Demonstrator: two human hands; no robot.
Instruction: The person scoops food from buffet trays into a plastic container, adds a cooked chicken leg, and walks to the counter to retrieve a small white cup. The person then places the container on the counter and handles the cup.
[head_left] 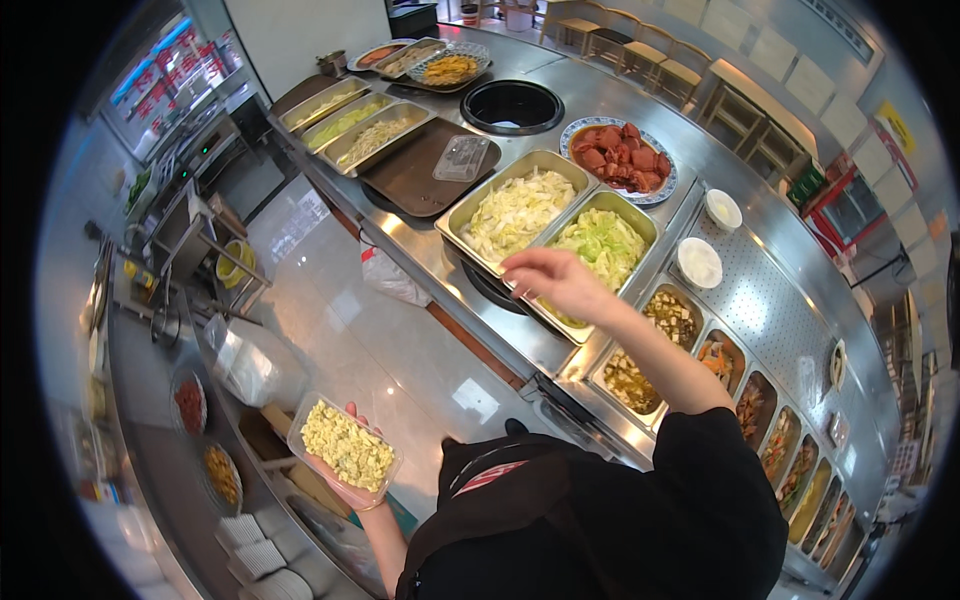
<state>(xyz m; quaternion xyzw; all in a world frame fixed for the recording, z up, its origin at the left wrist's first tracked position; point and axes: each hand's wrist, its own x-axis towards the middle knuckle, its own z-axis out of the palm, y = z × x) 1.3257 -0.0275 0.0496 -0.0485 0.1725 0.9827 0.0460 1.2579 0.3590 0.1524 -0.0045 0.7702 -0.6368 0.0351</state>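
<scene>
Black clothing fills the lower middle, and to its left the left hand is bent around a clear plastic box, supporting it from beneath and along the side. That box is rectangular, thin-walled and glossy, filled with yellow crumbly food in small soft lumps, and it sits well apart from the right hand. The right hand is half open, fingers loosely bent downward with nothing visible in them, above the near end of two deep steel pans; whether it touches a rim I cannot tell. One steel pan holds pale, ragged shredded cabbage; its neighbour holds greener, crinkled leaf pieces. Just beyond lies an oval plate with a blue patterned border, heaped with reddish-brown chunks. To the left, a flat brown tray carries a clear container, near a round black well. Two white bowls stand rightward on the metal counter, beside a row of smaller pans, the nearest bearing pale cubes in brown sauce.
</scene>
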